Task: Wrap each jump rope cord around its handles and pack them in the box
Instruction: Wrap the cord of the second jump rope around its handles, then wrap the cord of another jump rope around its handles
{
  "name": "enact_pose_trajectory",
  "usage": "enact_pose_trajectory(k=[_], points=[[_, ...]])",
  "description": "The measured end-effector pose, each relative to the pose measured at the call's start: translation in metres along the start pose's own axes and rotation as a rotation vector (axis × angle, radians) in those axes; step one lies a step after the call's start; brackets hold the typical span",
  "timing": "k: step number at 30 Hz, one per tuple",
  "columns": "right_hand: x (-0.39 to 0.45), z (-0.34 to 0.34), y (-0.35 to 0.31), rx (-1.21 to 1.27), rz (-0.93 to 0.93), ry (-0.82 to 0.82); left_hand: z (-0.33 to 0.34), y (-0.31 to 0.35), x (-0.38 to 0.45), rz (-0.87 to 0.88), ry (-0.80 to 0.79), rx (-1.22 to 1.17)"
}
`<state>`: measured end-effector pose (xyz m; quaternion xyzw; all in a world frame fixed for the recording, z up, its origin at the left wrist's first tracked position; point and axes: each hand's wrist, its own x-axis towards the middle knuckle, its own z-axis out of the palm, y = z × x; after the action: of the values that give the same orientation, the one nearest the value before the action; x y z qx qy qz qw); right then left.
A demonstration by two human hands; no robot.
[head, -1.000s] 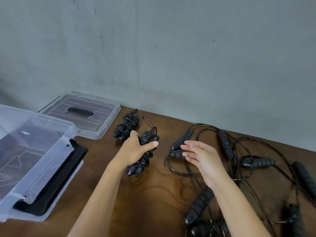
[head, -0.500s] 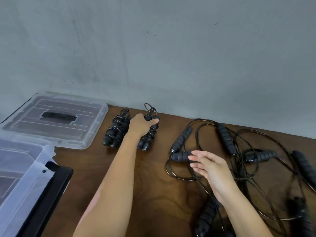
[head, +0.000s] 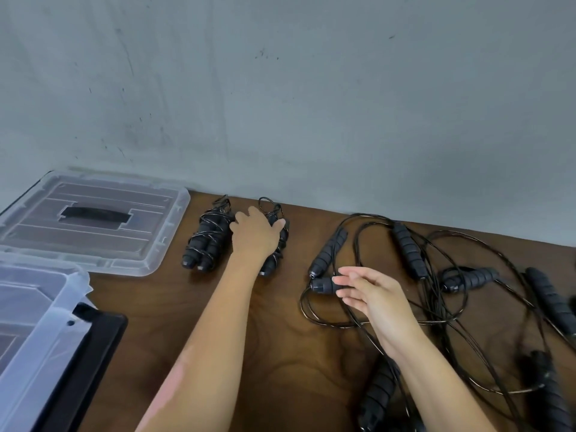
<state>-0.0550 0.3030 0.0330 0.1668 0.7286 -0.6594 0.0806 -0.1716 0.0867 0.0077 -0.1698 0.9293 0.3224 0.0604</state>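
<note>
Head view: two wrapped jump ropes lie right of the lid (head: 93, 222), unboxed; left hand (head: 255, 235) grips the second wrapped rope (head: 276, 244). Right hand (head: 371, 294), fingers relaxed, hovers over the tangled unwrapped ropes (head: 405, 275) farther right. Box (head: 43, 322) holds none visible.

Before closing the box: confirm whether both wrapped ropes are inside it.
No: both wrapped ropes lie on the table, outside the box.
</note>
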Motion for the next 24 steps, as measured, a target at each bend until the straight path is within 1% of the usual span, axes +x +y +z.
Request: enact_pose_trajectory(k=[3,4,5,6,8,9,10,12,14,16,18,21,24], points=[[0.001,0.0,-0.001,-0.005,-0.018,0.003,-0.001,0.004,-0.018,0.176,0.184,0.104],[0.001,0.0,-0.001,-0.012,-0.022,0.008,0.001,0.005,-0.025,0.256,0.225,0.071],[0.002,-0.001,-0.001,-0.023,-0.025,0.016,0.002,0.007,-0.032,0.34,0.219,0.009],[0.003,-0.002,-0.001,-0.033,-0.029,0.027,0.005,0.009,-0.039,0.416,0.162,-0.055],[0.004,-0.003,0.001,-0.079,-0.049,0.034,0.016,0.011,-0.053,0.517,-0.051,-0.092],[0.005,-0.004,0.003,-0.158,-0.088,0.034,0.023,0.011,-0.06,0.549,-0.154,-0.078],[0.007,-0.006,0.006,-0.288,-0.154,0.035,0.032,0.01,-0.066,0.565,-0.235,-0.056],[0.014,-0.007,0.011,-0.603,-0.281,0.013,0.049,0.007,-0.073,0.567,-0.324,-0.014],[0.022,-0.005,0.011,-0.835,-0.315,-0.031,0.062,0.004,-0.077,0.547,-0.347,0.0],[0.031,-0.001,0.007,-0.981,-0.282,-0.076,0.069,0.002,-0.077,0.53,-0.319,0.02],[0.041,0.002,0.005,-1.047,-0.228,-0.121,0.072,0.003,-0.076,0.525,-0.284,0.05],[0.049,0.004,0.003,-1.071,-0.149,-0.18,0.073,0.006,-0.075,0.517,-0.255,0.057],[0.047,0.002,-0.003,-1.09,-0.126,-0.2,0.073,0.005,-0.073,0.525,-0.199,0.024]])
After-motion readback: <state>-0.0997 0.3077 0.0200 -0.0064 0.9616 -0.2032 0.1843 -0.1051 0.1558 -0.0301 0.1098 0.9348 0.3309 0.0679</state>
